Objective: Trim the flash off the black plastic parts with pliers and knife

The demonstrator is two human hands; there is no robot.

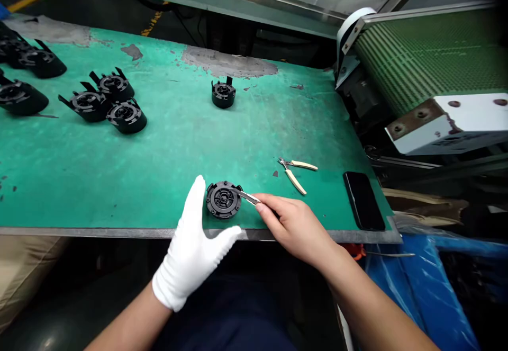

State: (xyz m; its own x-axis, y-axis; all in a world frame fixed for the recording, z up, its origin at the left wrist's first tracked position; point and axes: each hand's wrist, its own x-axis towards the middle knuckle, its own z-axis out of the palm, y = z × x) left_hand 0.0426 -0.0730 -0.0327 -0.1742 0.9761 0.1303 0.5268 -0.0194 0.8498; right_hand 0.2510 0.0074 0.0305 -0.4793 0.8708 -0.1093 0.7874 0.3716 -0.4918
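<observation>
On the near edge of a worn green mat, a round black plastic part, flat like a little wheel, with rings and small tabs around its rim. Just left of it, the left hand in a soft white glove, open, fingers straight and together, thumb stuck out under the part, cupping its side. Whether the glove touches the part, hard to tell. On the right, the bare right hand, fingers pinched tight on a thin shiny metal blade, tip resting on the right rim of the part. Farther right on the mat, small pliers with smooth cream handles spread apart like a V. Beside those, near the mat's right edge, a flat black phone, glossy, face dark. Farther back in the middle, one more black part standing alone with a tab sticking up. Far left, a bunch of the same black round parts, some touching, spiky tabs pointing out. Grey patches on the mat at the back, where the green skin has rubbed off. At the right, a green ribbed belt on a white metal frame with rusty bolts.
</observation>
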